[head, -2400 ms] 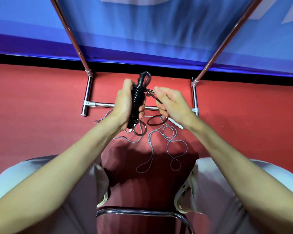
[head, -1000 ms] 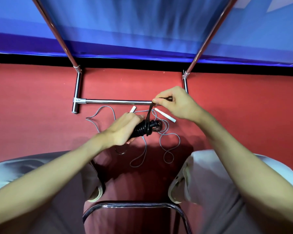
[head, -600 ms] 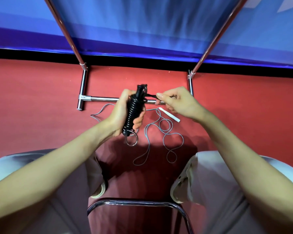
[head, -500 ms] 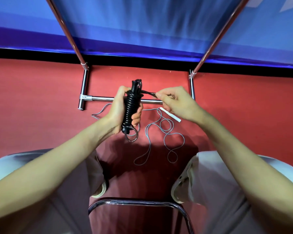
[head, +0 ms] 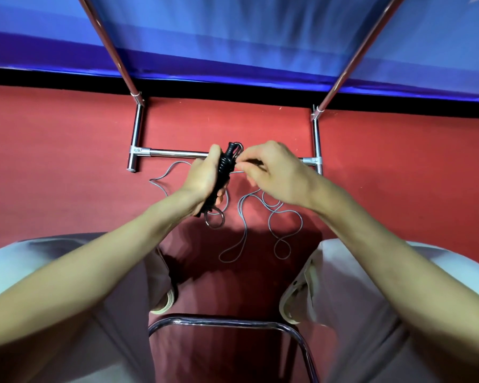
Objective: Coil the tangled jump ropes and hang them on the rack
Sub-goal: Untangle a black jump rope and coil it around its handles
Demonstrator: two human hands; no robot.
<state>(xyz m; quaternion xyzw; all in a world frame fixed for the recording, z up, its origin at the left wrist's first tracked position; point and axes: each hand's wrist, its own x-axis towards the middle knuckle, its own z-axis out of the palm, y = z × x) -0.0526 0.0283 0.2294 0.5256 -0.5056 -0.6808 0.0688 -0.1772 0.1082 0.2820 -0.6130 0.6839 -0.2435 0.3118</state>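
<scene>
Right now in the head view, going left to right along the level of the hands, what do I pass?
Rack's left foot tube → left hand → black coiled rope → right hand → rack's right foot tube.

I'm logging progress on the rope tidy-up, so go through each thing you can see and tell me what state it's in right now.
Black jump rope: wound into a tight bundle, held upright.
Left hand: grips the black bundle.
Right hand: fingertips pinch at the bundle's top end.
Grey jump rope: loose, looped on the red floor, uncoiled.
Rack: standing, nothing hung on its visible bars.
Chair frame: standing between the knees.
</scene>
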